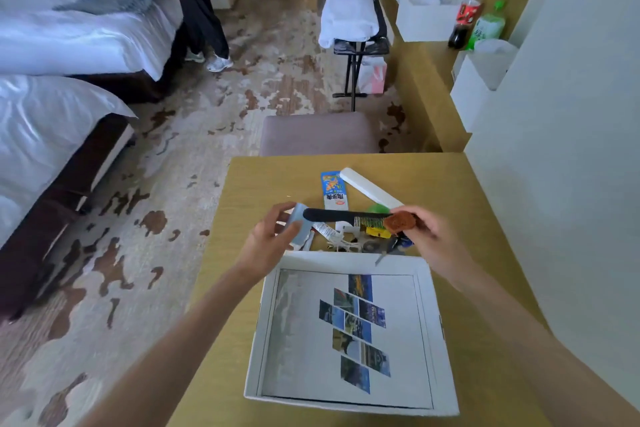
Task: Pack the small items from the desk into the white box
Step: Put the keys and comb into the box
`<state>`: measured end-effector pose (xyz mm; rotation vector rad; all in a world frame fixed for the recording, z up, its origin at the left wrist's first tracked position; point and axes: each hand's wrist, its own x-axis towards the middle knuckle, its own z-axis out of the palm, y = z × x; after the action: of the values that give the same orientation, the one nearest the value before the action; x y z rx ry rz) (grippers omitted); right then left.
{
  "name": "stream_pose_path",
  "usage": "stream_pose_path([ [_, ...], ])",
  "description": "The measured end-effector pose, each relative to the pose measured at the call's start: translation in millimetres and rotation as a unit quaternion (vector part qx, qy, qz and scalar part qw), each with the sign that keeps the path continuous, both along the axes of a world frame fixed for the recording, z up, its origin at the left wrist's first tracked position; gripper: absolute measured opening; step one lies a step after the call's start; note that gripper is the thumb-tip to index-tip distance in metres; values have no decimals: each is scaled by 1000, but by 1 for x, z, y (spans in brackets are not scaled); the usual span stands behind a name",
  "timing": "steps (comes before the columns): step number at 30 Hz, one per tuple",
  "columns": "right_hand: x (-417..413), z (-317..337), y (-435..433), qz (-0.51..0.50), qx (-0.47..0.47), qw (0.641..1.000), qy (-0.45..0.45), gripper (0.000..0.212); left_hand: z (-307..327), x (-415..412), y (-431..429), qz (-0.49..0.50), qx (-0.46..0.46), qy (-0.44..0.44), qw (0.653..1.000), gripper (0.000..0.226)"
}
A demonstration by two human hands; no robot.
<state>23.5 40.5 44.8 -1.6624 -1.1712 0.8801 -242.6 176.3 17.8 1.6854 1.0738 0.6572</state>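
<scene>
Three light things hang above the desk (pixel 263 184) beyond the box (pixel 440 322): fingers of the left hand (pixel 273 239) pinch a thin soft packet (pixel 300 225), those of the right hand (pixel 429 236) clamp a brown disc (pixel 400 222) and apparently the toothed end of the stiff comb (pixel 332 215).

The left hand (pixel 273 236) and right hand (pixel 434 236) are seen bare — behind each, the forearm (pixel 194 319) (wrist included) is left uncovered to the frame edge.

Box (pixel 434 340) on table (pixel 263 184) at my 6 o'clock; small items (pixel 349 243) heaped at its 12 o'clock; chair (pixel 317 133) beyond table edge.
</scene>
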Motion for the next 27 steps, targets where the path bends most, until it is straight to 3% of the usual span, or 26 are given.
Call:
stream_pose_path([
  [5, -7, -23, -29, 64, -63, 996, -16, 24, -9, -25, -56, -35, 49, 142, 988, 35],
  [8, -11, -39, -42, 86, -107, 990, -45, 23, -19, -43, -92, -100, 146, 245, 953, 44],
  [10, -16, -49, -47, 102, -124, 984, -83, 23, -26, -48, -109, -160, 254, 313, 901, 46],
  [12, -20, -57, -49, 93, -135, 981, -102, 24, -34, -47, -115, -215, 340, 396, 826, 46],
  [15, -23, -63, -47, 35, -153, 983, -91, 28, -43, -45, -117, -282, 364, 505, 730, 42],
  [17, -27, -66, -44, 17, -159, 983, -84, 27, -45, -46, -117, -323, 355, 538, 693, 39],
  [19, -37, -69, -39, 11, -177, 981, -77, 27, -44, -49, -115, -362, 340, 540, 680, 36],
  [24, -72, -87, -34, 21, -277, 961, 7, 30, -38, -53, -110, -438, 259, 508, 695, 37],
  [27, -85, -95, -34, 66, -291, 953, -49, 26, -40, -55, -109, -454, 236, 513, 689, 38],
])
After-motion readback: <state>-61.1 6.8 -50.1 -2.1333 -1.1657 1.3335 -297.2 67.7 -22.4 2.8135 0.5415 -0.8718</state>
